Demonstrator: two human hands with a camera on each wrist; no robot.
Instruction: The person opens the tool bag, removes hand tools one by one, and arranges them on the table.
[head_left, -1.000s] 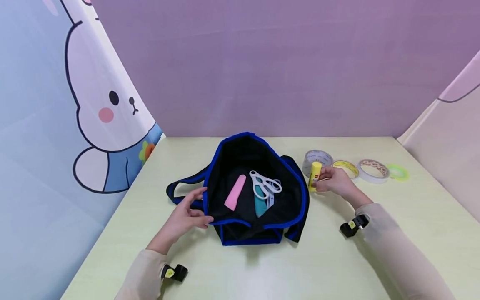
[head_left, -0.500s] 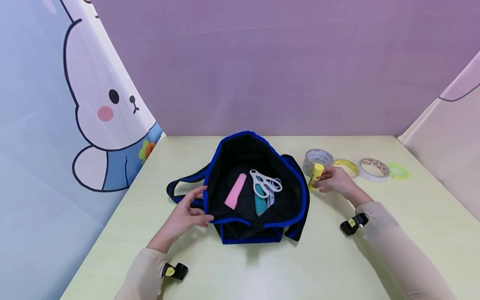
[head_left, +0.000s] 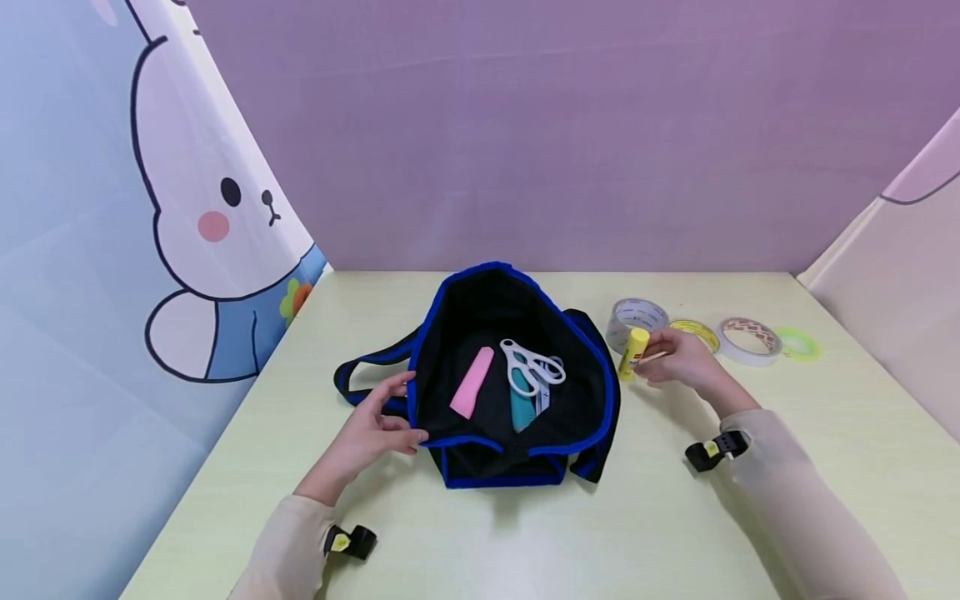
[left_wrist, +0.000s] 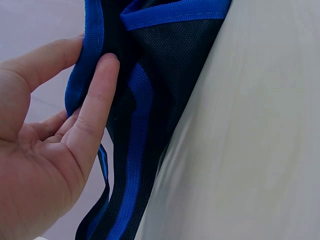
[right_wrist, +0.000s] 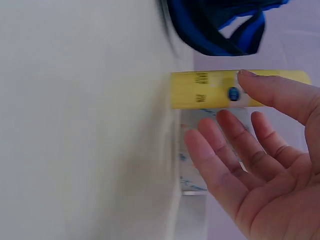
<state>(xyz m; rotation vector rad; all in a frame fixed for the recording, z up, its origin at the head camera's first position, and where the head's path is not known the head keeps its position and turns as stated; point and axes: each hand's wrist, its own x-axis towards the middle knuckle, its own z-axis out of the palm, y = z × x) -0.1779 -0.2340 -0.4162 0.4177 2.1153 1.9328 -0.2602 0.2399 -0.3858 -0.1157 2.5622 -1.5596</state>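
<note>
An open black bag with blue trim (head_left: pixel 480 310) stands on the table. My left hand (head_left: pixel 367 435) holds its left edge; in the left wrist view the blue edging (left_wrist: pixel 92 50) runs between my fingers. Inside the bag lie white-handled scissors (head_left: pixel 517 358), a long pink item (head_left: pixel 471 385) and a teal item (head_left: pixel 521 407). A yellow glue stick (head_left: pixel 634 348) stands upright right of the bag. My right hand (head_left: pixel 678 360) is beside it with fingers spread loosely; in the right wrist view the thumb overlaps the glue stick (right_wrist: pixel 200 90) while the other fingers are off it.
Behind and right of the glue stick lie a grey tape roll (head_left: pixel 618 321), a yellow-cored roll (head_left: pixel 705 335), a white roll (head_left: pixel 746 354) and a small green roll (head_left: pixel 801 343). A bag strap (head_left: pixel 345 383) sticks out left. A purple backdrop (head_left: pixel 525 133) rises behind the table.
My right hand has drawn slightly right, its fingers loosening from the glue stick, which leans less toward them and stands on the table. The left hand and bag hold still.
</note>
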